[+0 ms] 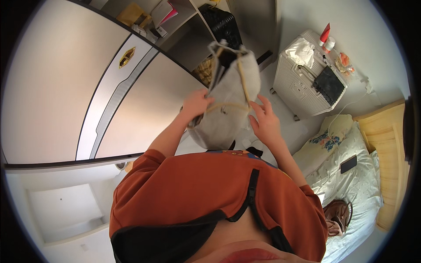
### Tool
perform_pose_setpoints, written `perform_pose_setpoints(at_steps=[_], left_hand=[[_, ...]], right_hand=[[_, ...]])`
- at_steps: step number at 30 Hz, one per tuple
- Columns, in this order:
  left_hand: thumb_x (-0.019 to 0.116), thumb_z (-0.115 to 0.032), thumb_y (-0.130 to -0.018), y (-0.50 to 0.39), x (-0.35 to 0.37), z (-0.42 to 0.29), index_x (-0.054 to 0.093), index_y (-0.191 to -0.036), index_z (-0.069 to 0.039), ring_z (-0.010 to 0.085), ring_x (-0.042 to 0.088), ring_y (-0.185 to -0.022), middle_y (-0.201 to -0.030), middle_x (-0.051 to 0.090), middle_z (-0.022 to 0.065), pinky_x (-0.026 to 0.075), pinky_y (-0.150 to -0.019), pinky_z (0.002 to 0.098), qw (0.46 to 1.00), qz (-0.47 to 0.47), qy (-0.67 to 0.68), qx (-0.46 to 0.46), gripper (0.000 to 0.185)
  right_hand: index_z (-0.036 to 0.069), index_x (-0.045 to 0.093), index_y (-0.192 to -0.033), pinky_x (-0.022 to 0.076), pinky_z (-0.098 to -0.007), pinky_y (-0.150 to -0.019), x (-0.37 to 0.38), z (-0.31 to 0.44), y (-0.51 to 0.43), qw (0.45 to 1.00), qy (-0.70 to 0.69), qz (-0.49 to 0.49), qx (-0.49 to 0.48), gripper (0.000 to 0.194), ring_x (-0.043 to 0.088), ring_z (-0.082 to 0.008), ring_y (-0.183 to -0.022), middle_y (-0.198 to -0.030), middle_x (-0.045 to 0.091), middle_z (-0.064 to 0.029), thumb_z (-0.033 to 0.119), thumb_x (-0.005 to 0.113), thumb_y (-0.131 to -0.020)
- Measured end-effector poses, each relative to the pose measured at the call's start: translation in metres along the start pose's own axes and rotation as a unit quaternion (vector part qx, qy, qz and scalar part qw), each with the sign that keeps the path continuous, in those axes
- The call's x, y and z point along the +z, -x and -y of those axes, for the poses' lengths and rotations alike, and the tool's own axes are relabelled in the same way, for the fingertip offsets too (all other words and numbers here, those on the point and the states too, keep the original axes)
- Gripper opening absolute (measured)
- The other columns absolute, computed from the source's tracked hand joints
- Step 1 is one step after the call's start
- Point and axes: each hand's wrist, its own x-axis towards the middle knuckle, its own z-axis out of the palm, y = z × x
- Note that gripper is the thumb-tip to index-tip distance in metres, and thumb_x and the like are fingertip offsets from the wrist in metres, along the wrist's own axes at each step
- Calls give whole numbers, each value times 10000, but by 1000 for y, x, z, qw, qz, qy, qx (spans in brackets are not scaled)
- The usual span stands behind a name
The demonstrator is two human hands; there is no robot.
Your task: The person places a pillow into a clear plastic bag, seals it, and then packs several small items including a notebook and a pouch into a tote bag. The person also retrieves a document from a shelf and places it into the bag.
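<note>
In the head view a pale grey fabric bag with tan trim hangs in front of my chest, its dark inside showing at the top. My left hand grips the bag's left edge. At the opposite side my right hand has its fingers spread, with the fingertips at the tan trim; whether they pinch it is unclear. The bag is slightly blurred.
A sliding wardrobe door stands at the left, beside shelves holding a black suitcase. At the right, a silver suitcase carries several small items. A bed with a phone and a brown bag lies at the lower right.
</note>
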Motion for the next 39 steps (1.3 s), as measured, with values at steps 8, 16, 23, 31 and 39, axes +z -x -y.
perform_pose_setpoints(at_steps=[8, 16, 23, 31, 39], left_hand=[[718, -322, -741, -173, 27, 88, 690, -811, 62, 444, 666, -917, -932, 692, 271, 507, -774, 486, 960, -149, 214, -107, 391], [618, -238, -837, -324, -21, 103, 724, -1007, 66, 441, 680, -1008, -1053, 705, 290, 528, -772, 500, 935, -153, 189, -260, 364], [606, -266, -903, -416, -52, 100, 739, -1090, -8, 433, 684, -1029, -1140, 707, 231, 554, -803, 535, 914, -182, 44, -360, 345], [546, -310, -970, -547, -48, 229, 713, -1170, -27, 413, 648, -1122, -1289, 670, 162, 527, -905, 524, 930, -284, -108, -208, 385], [528, -297, -984, -526, -30, 171, 664, -1227, -44, 402, 608, -1144, -1281, 639, 205, 472, -974, 508, 921, -334, -114, -165, 376]], right_hand=[[77, 628, -1217, 583, -407, -716, -11, -62, 29, 980, 34, 108, 164, 383, 696, -284, -924, -1405, 499, -123, 128, 727, -851], [74, 631, -1190, 579, -430, -696, -5, -111, 2, 971, 85, 123, 185, 366, 696, -313, -821, -1364, 522, -127, 138, 736, -845], [130, 637, -1194, 589, -435, -711, 27, -138, -39, 938, 83, 164, 293, 394, 698, -334, -881, -1352, 530, -105, 222, 769, -834], [189, 622, -1241, 590, -439, -777, 70, -150, -107, 888, 85, 249, 376, 378, 690, -316, -977, -1368, 515, -70, 302, 720, -893], [145, 617, -1233, 577, -460, -798, 88, -153, -160, 877, 89, 290, 373, 351, 675, -329, -1015, -1322, 540, -69, 271, 690, -913]])
